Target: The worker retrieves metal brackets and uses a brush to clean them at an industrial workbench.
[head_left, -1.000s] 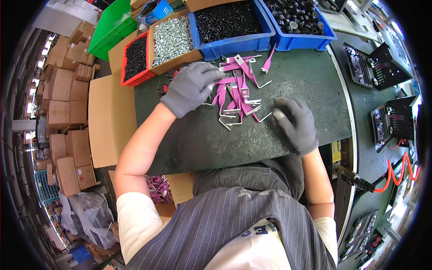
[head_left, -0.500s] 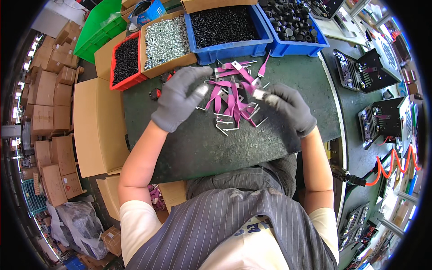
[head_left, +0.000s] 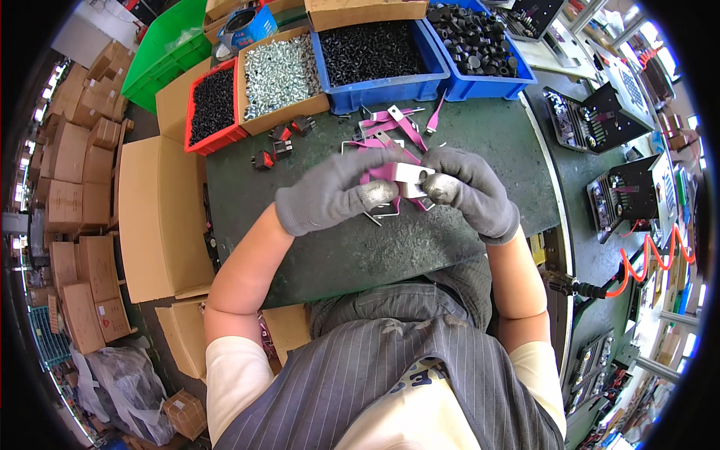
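My gloved left hand point(head_left: 337, 191) and gloved right hand point(head_left: 472, 191) meet over the work table, closed from both sides on a pink strip with a bent, pale metal end point(head_left: 412, 178). A hole shows in that metal end, close to my right fingertips. The left thumb and fingers pinch the pink part, and much of it is hidden by the gloves. Just beyond and beneath my hands lies a loose pile of similar pink strips point(head_left: 409, 129) with silver ends. Several small black-and-red parts point(head_left: 282, 150) lie left of the pile.
Along the table's far edge stand a red bin point(head_left: 216, 139) of black screws, a carton point(head_left: 281, 112) of silver screws, a blue bin point(head_left: 386, 94) of black screws and another blue bin point(head_left: 487, 86) of black caps. Open black housings point(head_left: 630, 191) sit at right, near a red coiled hose point(head_left: 652, 262).
My right hand has come inward and nearer with the metal-ended strip. My left hand has moved right from beside the pile and closed on it, uncovering the black-and-red parts.
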The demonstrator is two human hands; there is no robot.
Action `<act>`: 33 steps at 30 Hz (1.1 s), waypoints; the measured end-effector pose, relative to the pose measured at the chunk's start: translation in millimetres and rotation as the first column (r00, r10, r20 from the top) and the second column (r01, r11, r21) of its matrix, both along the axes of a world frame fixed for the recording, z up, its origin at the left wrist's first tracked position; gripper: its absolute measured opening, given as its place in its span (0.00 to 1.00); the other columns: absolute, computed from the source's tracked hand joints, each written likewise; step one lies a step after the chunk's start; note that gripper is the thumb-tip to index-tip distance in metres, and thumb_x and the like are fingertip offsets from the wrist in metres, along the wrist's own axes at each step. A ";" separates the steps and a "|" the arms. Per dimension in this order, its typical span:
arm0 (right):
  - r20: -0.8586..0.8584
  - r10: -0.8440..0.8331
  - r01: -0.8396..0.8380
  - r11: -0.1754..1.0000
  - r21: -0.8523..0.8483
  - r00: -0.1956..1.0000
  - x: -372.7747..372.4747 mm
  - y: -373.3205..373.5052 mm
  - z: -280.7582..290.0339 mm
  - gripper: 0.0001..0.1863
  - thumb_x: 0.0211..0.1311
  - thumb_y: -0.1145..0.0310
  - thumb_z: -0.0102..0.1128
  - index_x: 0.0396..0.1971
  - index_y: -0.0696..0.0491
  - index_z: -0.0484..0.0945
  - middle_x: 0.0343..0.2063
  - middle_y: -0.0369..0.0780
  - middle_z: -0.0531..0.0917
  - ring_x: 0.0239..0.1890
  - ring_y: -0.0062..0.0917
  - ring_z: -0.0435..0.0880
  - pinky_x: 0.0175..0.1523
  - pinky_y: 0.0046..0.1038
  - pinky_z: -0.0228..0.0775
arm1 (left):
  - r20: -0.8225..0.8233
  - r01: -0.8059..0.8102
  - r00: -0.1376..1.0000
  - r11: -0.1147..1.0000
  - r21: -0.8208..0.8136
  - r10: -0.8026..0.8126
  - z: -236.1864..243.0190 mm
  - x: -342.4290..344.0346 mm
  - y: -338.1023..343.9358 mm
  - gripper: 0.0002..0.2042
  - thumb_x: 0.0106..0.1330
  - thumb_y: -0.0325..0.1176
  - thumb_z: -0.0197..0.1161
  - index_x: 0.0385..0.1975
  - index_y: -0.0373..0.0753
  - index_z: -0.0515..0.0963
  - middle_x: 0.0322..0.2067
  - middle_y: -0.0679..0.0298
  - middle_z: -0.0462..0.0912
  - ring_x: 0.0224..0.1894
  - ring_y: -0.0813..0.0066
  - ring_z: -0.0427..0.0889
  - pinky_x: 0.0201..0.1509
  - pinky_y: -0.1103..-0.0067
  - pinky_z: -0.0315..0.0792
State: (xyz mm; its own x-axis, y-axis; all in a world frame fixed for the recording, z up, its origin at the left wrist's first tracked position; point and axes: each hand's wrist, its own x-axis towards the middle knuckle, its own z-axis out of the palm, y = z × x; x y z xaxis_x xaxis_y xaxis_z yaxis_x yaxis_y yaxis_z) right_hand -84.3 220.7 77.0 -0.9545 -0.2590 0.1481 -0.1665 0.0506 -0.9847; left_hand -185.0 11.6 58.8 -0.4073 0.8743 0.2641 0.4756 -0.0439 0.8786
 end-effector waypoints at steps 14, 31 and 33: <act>-0.341 -0.469 0.572 0.557 0.602 0.815 -40.4 46.4 -45.7 0.13 0.54 0.63 0.56 0.37 0.53 0.77 0.31 0.44 0.80 0.38 0.38 0.77 0.43 0.33 0.69 | 0.821 -0.490 0.455 0.867 -0.095 0.347 -39.0 44.2 -56.9 0.11 0.63 0.41 0.55 0.35 0.40 0.72 0.21 0.71 0.71 0.17 0.91 0.62 0.18 0.91 0.56; 0.394 0.016 0.200 0.841 -0.502 0.919 -19.3 -55.4 -5.1 0.12 0.61 0.69 0.51 0.40 0.60 0.74 0.26 0.33 0.79 0.24 0.10 0.75 0.29 0.11 0.66 | 0.151 -0.480 0.877 0.836 0.265 0.455 -38.7 49.9 -41.8 0.14 0.66 0.41 0.50 0.41 0.35 0.67 0.42 0.57 0.71 0.37 0.74 0.75 0.39 0.81 0.69; 0.421 0.034 0.188 0.860 -0.474 0.906 -32.1 -64.1 -3.0 0.14 0.59 0.66 0.51 0.40 0.60 0.74 0.24 0.33 0.78 0.22 0.12 0.74 0.28 0.13 0.64 | 0.266 -0.525 0.848 0.796 0.303 0.458 -40.2 52.6 -44.5 0.11 0.66 0.37 0.51 0.41 0.36 0.67 0.37 0.60 0.73 0.33 0.78 0.74 0.35 0.82 0.69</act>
State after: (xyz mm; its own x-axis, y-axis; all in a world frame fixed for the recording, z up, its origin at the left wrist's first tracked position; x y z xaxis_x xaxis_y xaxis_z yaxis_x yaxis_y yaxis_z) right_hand -116.4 156.5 74.1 -0.9698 -0.1798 -0.1650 0.2315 -0.4633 -0.8554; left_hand -132.4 -33.0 18.7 -0.8233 0.4044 0.3982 0.3626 -0.1651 0.9172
